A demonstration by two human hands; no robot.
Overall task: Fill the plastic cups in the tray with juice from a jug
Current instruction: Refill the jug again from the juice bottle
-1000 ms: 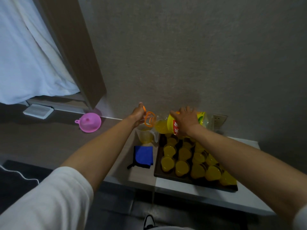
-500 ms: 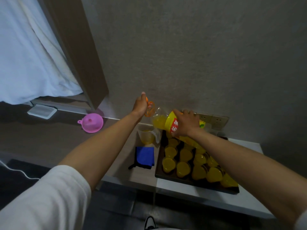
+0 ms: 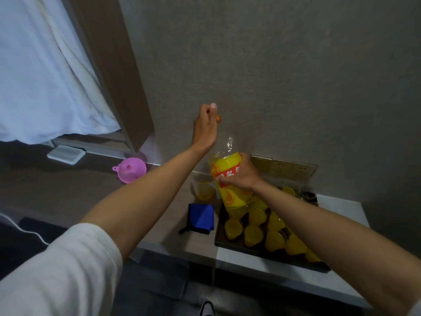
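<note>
My right hand (image 3: 239, 175) grips a large juice bottle (image 3: 230, 190) with a yellow label, held almost upright above the tray's near-left corner. My left hand (image 3: 205, 126) is raised against the wall above the bottle's neck, fingers closed around the bottle's orange handle ring (image 3: 219, 118). A clear jug (image 3: 202, 189) with a little juice stands on the table just left of the bottle. The dark tray (image 3: 262, 253) holds several yellow plastic cups (image 3: 253, 234) filled with juice; my right forearm hides some of them.
A folded blue cloth (image 3: 201, 217) lies left of the tray. A pink funnel (image 3: 132, 169) rests on the ledge at left. Wall sockets (image 3: 282, 166) sit behind the tray. A thin trickle of juice (image 3: 213, 279) runs down from the table's front edge.
The bottle has swung from lying tilted toward the jug to nearly upright. My left hand rose with the orange ring. The camera tilted and moved closer.
</note>
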